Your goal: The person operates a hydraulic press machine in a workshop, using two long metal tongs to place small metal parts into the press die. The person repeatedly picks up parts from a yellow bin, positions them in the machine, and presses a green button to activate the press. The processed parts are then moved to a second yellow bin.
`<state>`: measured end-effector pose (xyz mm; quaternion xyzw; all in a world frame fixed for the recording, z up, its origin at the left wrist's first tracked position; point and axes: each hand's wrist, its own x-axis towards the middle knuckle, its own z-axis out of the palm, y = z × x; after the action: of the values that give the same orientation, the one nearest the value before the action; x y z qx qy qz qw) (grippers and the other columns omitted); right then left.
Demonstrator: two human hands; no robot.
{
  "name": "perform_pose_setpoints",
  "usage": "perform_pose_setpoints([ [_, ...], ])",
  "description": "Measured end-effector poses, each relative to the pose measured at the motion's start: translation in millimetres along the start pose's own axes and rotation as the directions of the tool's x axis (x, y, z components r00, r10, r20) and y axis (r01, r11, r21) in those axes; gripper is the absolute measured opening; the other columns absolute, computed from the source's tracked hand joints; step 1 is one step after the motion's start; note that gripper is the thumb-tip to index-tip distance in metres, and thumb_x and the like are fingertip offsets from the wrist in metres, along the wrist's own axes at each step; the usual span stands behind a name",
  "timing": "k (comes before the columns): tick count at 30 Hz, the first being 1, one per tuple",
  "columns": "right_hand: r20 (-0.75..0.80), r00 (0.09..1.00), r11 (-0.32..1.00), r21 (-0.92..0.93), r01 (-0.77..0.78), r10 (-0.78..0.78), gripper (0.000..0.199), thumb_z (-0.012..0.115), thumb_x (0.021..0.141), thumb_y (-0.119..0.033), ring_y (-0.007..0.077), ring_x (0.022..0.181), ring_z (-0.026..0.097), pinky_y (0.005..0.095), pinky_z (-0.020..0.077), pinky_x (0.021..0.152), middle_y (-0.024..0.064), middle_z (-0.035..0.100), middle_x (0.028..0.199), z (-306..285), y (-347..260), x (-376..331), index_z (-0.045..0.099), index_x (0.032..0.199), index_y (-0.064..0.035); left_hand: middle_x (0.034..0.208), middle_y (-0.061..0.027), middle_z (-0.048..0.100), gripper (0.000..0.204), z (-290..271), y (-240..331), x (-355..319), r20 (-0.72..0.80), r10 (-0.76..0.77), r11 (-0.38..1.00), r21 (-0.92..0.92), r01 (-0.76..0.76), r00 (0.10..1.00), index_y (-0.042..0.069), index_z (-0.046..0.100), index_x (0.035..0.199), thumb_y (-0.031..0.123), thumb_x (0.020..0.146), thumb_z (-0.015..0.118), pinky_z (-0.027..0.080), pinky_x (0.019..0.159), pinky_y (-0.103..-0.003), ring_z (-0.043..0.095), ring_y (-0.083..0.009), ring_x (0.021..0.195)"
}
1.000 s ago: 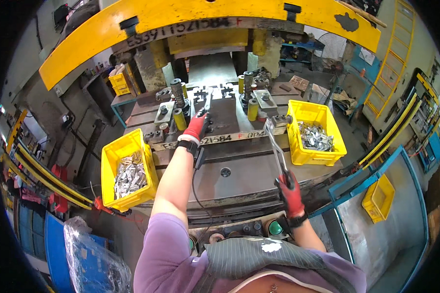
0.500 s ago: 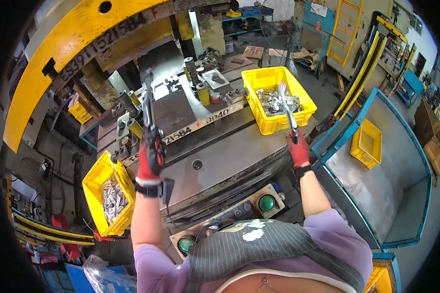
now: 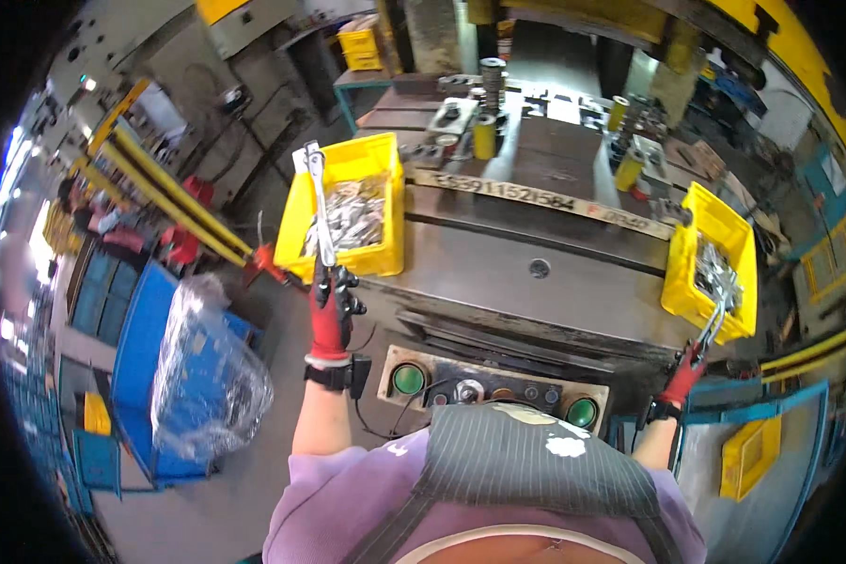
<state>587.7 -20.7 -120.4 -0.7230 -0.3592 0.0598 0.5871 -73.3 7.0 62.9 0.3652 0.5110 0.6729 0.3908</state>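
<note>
My left hand (image 3: pixel 334 305), in a red and black glove, grips long metal tongs (image 3: pixel 320 202) whose tips hold a small metal piece over the left yellow bin (image 3: pixel 385 221) of metal parts. Off at the right, my right hand (image 3: pixel 688 367), also in a red glove, grips a second pair of tongs (image 3: pixel 714 320). Those tips reach into the right yellow bin (image 3: pixel 686 273) of metal parts. Between both bins lies the dark steel press table (image 3: pixel 536 240).
A control panel with two green buttons (image 3: pixel 409 379) sits at the press's front. Yellow posts (image 3: pixel 484 136) and tooling stand on the die at the back. A blue cart holds a clear plastic bag (image 3: pixel 197 371) at left. Another yellow bin (image 3: pixel 747 456) sits low right.
My view has swung left. The left hand moved its tongs from the die area over to the left bin. The right hand stays with its tongs at the right bin.
</note>
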Motion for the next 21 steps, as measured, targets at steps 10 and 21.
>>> perform_pose_setpoints([
  [10,0.067,0.996,0.973,0.223,-0.064,0.050,0.029,0.053,0.087,-0.013,0.0164,0.099,0.053,0.0299,0.0409,0.089,0.0129,0.058,0.106,41,-32,-61,0.053,0.111,0.0027,0.064,0.0006,0.047,0.018,-29,-44,8,-0.079,-0.314,0.946,-0.116,0.304,0.946,0.016,0.050,0.094,0.030,0.084,0.055,0.037,0.037,-0.023,0.042,-0.0102,0.042],
  [21,0.301,0.950,0.966,0.207,-0.156,0.089,0.032,0.062,0.079,-0.006,0.0068,0.083,0.055,0.0226,0.0429,0.075,0.0043,0.062,0.093,60,-128,-119,0.053,0.109,-0.0012,0.066,0.0044,0.044,0.017,5,-22,14,0.013,-0.104,0.966,-0.238,0.104,0.994,0.017,0.051,0.098,0.031,0.091,0.045,0.027,0.038,-0.019,0.036,-0.0050,0.044],
])
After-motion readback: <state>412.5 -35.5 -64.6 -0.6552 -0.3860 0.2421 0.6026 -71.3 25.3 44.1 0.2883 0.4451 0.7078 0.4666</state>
